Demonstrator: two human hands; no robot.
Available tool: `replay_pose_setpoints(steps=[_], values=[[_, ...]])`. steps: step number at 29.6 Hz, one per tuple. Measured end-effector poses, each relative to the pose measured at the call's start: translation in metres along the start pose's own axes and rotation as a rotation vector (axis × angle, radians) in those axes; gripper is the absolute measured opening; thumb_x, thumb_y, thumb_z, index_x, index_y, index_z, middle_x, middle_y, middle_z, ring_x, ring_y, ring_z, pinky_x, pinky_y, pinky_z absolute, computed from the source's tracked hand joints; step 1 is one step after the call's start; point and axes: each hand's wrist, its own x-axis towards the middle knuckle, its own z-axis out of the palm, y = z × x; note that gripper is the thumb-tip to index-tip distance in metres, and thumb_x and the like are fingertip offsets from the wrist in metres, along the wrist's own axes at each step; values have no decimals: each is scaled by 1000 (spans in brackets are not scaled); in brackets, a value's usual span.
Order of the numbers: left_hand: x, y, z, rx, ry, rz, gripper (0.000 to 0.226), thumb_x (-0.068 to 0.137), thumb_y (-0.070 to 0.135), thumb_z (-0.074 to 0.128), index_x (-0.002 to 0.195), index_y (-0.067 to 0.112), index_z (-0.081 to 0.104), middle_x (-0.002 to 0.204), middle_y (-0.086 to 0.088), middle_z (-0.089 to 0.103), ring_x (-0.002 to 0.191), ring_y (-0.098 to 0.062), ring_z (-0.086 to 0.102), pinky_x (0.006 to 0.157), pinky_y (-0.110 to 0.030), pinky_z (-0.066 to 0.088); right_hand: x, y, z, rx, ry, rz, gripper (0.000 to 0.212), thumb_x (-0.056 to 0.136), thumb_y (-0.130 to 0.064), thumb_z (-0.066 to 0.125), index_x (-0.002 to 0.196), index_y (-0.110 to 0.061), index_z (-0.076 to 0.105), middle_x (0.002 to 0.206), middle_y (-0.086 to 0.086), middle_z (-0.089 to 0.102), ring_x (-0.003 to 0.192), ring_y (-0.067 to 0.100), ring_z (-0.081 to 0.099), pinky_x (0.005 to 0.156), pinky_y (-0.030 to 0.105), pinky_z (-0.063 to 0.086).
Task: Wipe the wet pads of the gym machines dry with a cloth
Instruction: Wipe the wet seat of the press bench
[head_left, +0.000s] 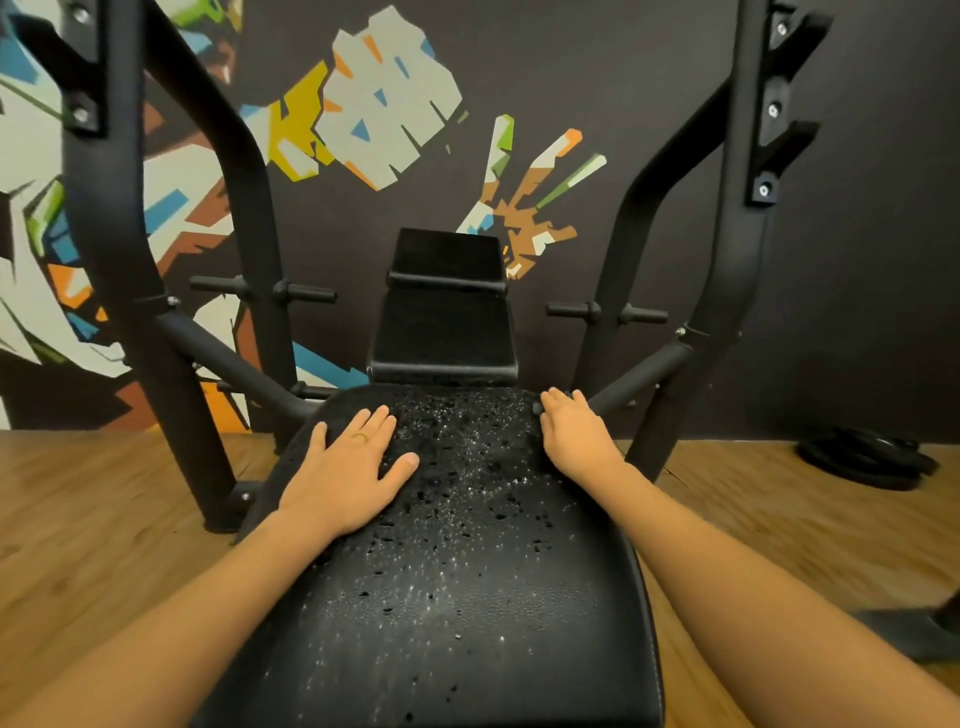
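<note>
With left hand (348, 462) spread flat on the bench pad (467, 597) and right hand (576, 436) curled over its far right edge, fetch a cloth first (none in view), then wipe in overlapping strokes from far end to near. Sits dead ahead between black frame uprights (130, 249): black, pebbled, beaded with droplets (457, 467) thickest down the middle.

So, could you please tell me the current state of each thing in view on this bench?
Near pad: wet, beaded with droplets, not yet wiped.
Far pad: no droplets visible; too dark to be sure.
Left hand: flat, fingers straight, resting on the near pad.
Right hand: fingers curled over the near pad's right edge.
Weight plates: stacked flat on the floor.
Cloth: not in view.
</note>
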Motion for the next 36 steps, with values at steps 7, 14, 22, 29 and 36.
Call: replay_pose_setpoints(steps=[7, 14, 22, 29, 36], values=[[0, -2, -1, 17, -4, 9, 77, 100, 68, 18, 162, 24, 15, 169, 10, 5, 156, -10, 2, 125, -53, 1, 6, 3, -1, 27, -4, -7, 43, 109, -11, 29, 152, -3, 33, 156, 13, 36, 145, 42, 27, 112, 42, 25], [-1, 1, 0, 27, -8, 5, 79, 99, 70, 16, 162, 24, 13, 169, 10, 5, 156, -10, 2, 125, -53, 1, -17, 18, 17, -106, 6, -89, 54, 111, -25, 27, 161, -11, 15, 167, 16, 13, 153, 42, 3, 124, 50, 15], [-1, 0, 0, 34, -4, 8, 79, 99, 70, 16, 163, 24, 12, 169, 9, 5, 156, -11, 2, 125, -53, 1, 18, 5, 14, -90, 54, -38, 47, 110, -18, 32, 156, -7, 27, 158, 13, 34, 149, 43, 14, 116, 49, 30], [-1, 1, 0, 37, -14, 5, 80, 98, 70, 16, 163, 23, 12, 170, 8, 5, 156, -12, 2, 125, -53, 1, -20, 3, 20, -211, 66, -147, 42, 108, -20, 36, 145, 0, 39, 152, 15, 39, 148, 41, 19, 116, 47, 31], [-2, 1, 1, 29, -11, 12, 79, 99, 69, 17, 163, 23, 12, 170, 8, 4, 156, -12, 1, 125, -53, 0, 8, 3, 14, -140, 40, -96, 35, 109, -16, 34, 139, -1, 44, 150, 13, 42, 150, 40, 16, 115, 48, 30]])
